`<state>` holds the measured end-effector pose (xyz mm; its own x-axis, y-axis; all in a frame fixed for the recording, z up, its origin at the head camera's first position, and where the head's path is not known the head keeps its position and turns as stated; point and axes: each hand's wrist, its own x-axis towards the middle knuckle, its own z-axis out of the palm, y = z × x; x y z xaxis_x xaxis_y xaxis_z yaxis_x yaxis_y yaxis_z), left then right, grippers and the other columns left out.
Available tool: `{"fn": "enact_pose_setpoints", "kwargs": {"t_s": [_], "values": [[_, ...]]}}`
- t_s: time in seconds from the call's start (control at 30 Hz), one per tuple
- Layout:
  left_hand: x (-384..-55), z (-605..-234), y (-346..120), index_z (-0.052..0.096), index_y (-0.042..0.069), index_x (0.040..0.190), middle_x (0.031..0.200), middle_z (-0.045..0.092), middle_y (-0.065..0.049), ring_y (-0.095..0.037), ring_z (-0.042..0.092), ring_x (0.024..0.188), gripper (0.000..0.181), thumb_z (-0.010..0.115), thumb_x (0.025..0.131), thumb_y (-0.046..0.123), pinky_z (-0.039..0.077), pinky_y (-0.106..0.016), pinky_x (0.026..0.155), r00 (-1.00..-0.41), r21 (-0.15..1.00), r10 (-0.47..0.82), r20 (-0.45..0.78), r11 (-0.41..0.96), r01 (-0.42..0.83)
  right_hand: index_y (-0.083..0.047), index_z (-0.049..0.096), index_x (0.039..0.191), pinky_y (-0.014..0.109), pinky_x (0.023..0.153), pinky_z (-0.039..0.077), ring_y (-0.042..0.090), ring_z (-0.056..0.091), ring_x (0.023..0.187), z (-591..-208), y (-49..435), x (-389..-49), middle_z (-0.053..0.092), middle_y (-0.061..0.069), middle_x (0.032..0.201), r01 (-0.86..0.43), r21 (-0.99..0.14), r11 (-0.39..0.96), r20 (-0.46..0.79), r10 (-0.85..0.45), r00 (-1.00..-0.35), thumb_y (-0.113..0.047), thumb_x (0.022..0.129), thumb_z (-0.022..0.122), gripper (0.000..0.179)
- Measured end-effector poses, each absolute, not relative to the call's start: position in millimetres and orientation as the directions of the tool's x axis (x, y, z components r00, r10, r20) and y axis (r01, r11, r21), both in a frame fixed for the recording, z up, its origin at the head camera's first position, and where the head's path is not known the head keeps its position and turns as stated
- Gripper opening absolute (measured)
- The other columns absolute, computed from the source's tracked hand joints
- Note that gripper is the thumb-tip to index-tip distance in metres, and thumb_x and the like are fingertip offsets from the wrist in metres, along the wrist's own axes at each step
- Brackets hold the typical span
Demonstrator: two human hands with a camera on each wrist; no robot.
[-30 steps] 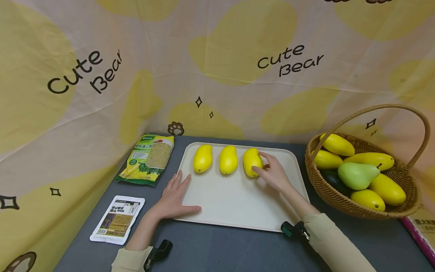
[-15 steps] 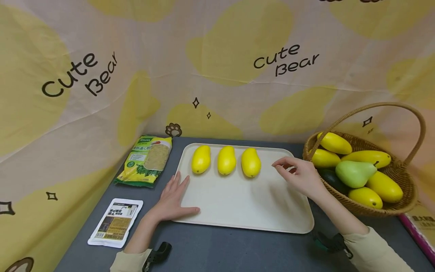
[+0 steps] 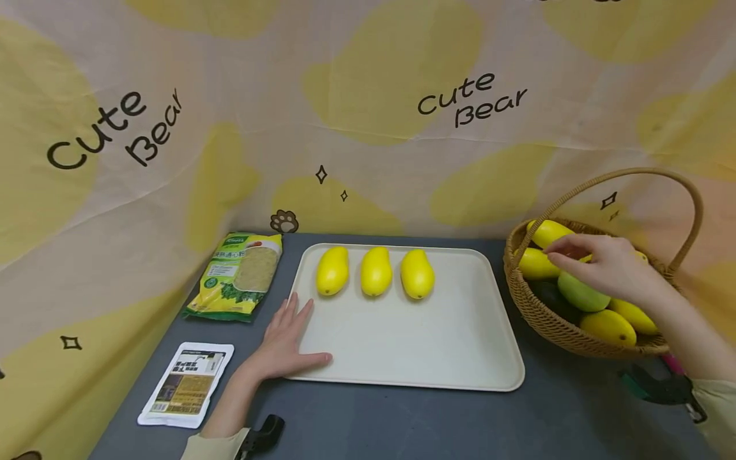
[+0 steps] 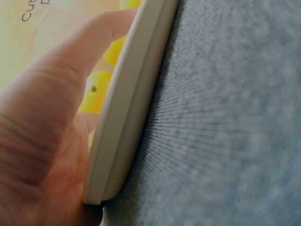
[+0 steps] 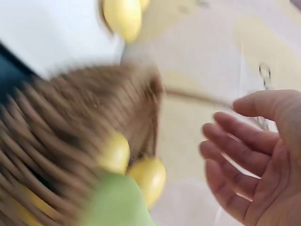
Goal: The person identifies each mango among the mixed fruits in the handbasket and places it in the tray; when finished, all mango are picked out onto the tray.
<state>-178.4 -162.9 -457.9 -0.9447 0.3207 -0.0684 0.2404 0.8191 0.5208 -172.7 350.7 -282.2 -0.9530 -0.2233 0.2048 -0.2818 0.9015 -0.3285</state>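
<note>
My left hand (image 3: 285, 345) rests at the left front corner of the cream tray (image 3: 420, 345), fingers spread and thumb along its front edge. In the left wrist view the thumb lies over the tray rim (image 4: 123, 94). Three yellow mangoes stand in a row at the tray's back: a left one (image 3: 332, 271), a middle one (image 3: 376, 271) and a right one (image 3: 417, 275). My right hand (image 3: 615, 265) hovers over the wicker basket (image 3: 540, 322), its fingers loosely bent and holding nothing. Under it, partly covered, lie a green pear (image 3: 581, 294), a dark avocado-like fruit (image 3: 553, 300) and several mangoes (image 3: 608, 327).
A green and yellow pasta bag (image 3: 238, 276) lies left of the tray, with a white pouch (image 3: 186, 384) nearer the front. The basket's tall arched handle (image 3: 638, 171) rises at the right. A printed curtain (image 3: 356, 115) hangs behind the grey table (image 3: 374, 421).
My right hand has let go of the right mango on the tray and moved right, over the basket. My left hand stays at the tray's edge. The head view has shifted slightly.
</note>
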Motion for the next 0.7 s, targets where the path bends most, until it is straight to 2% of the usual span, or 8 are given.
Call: {"fn": "enact_pose_setpoints", "kwargs": {"t_s": [0.17, 0.3, 0.4, 0.47, 0.53, 0.6, 0.63, 0.7], "values": [[-178, -458, -165, 0.022, 0.009, 0.156, 0.162, -0.004, -0.020, -0.043, -0.004, 0.146, 0.113, 0.071, 0.072, 0.068, 0.006, -0.069, 0.109, -0.946, 0.522, 0.319, -0.057, 0.817, 0.244, 0.002, 0.063, 0.121, 0.049, 0.074, 0.049, 0.041, 0.063, 0.094, -265, 376, -208, 0.066, 0.025, 0.113, -0.205, -0.318, 0.926, 0.050, -0.199, -0.979, -0.031, 0.100, 0.053, 0.041], [-179, -459, -165, 0.022, 0.009, 0.156, 0.162, -0.003, -0.020, -0.042, -0.003, 0.146, 0.113, 0.070, 0.073, 0.068, 0.006, -0.068, 0.109, -0.945, 0.516, 0.324, -0.049, 0.818, 0.254, 0.012, 0.050, 0.130, 0.050, 0.074, 0.049, 0.037, 0.062, 0.086, -260, 387, -233, 0.057, 0.035, 0.120, -0.120, -0.316, 0.941, -0.100, -0.159, -0.982, -0.040, 0.101, 0.046, 0.059], [-180, -459, -165, 0.022, 0.008, 0.156, 0.161, -0.003, -0.020, -0.042, -0.003, 0.146, 0.113, 0.070, 0.073, 0.067, 0.006, -0.068, 0.110, -0.943, 0.513, 0.329, -0.047, 0.818, 0.260, 0.018, 0.044, 0.131, 0.048, 0.073, 0.049, 0.038, 0.059, 0.087, -263, 392, -249, 0.050, 0.040, 0.120, -0.045, -0.328, 0.944, -0.212, -0.120, -0.970, -0.047, 0.101, 0.042, 0.072], [-179, -459, -164, 0.023, 0.008, 0.155, 0.161, -0.003, -0.021, -0.043, -0.003, 0.146, 0.112, 0.071, 0.073, 0.066, 0.005, -0.068, 0.109, -0.943, 0.517, 0.329, -0.047, 0.816, 0.259, 0.023, 0.037, 0.132, 0.049, 0.077, 0.049, 0.045, 0.055, 0.096, -268, 396, -257, 0.042, 0.045, 0.122, 0.006, -0.352, 0.936, -0.289, -0.103, -0.952, -0.052, 0.101, 0.038, 0.081], [-179, -458, -164, 0.023, 0.007, 0.155, 0.161, -0.003, -0.021, -0.043, -0.003, 0.146, 0.112, 0.071, 0.073, 0.066, 0.005, -0.068, 0.109, -0.943, 0.522, 0.331, -0.046, 0.812, 0.260, 0.025, 0.031, 0.134, 0.043, 0.070, 0.051, 0.040, 0.056, 0.080, -274, 398, -264, 0.048, 0.039, 0.101, 0.059, -0.366, 0.929, -0.357, -0.081, -0.931, -0.056, 0.100, 0.035, 0.088], [-179, -458, -164, 0.023, 0.007, 0.155, 0.161, -0.003, -0.022, -0.043, -0.003, 0.146, 0.112, 0.072, 0.073, 0.065, 0.005, -0.069, 0.109, -0.942, 0.528, 0.333, -0.046, 0.808, 0.260, 0.026, 0.025, 0.137, 0.034, 0.059, 0.048, 0.027, 0.051, 0.059, -280, 399, -270, 0.048, 0.028, 0.086, 0.087, -0.365, 0.927, -0.396, -0.070, -0.916, -0.060, 0.098, 0.034, 0.094], [-179, -458, -164, 0.023, 0.007, 0.155, 0.161, -0.003, -0.022, -0.043, -0.003, 0.146, 0.112, 0.072, 0.073, 0.065, 0.006, -0.069, 0.109, -0.941, 0.528, 0.334, -0.045, 0.808, 0.261, 0.024, 0.022, 0.140, 0.031, 0.056, 0.046, 0.022, 0.044, 0.053, -283, 399, -271, 0.046, 0.026, 0.086, 0.105, -0.378, 0.920, -0.408, -0.064, -0.911, -0.062, 0.097, 0.035, 0.097], [-179, -459, -164, 0.023, 0.007, 0.155, 0.161, -0.003, -0.022, -0.044, -0.003, 0.146, 0.112, 0.072, 0.073, 0.065, 0.006, -0.069, 0.109, -0.940, 0.524, 0.337, -0.045, 0.809, 0.265, 0.021, 0.017, 0.143, 0.029, 0.053, 0.041, 0.017, 0.035, 0.053, -288, 399, -273, 0.043, 0.023, 0.088, 0.115, -0.387, 0.915, -0.418, -0.063, -0.906, -0.064, 0.096, 0.036, 0.099]]}}
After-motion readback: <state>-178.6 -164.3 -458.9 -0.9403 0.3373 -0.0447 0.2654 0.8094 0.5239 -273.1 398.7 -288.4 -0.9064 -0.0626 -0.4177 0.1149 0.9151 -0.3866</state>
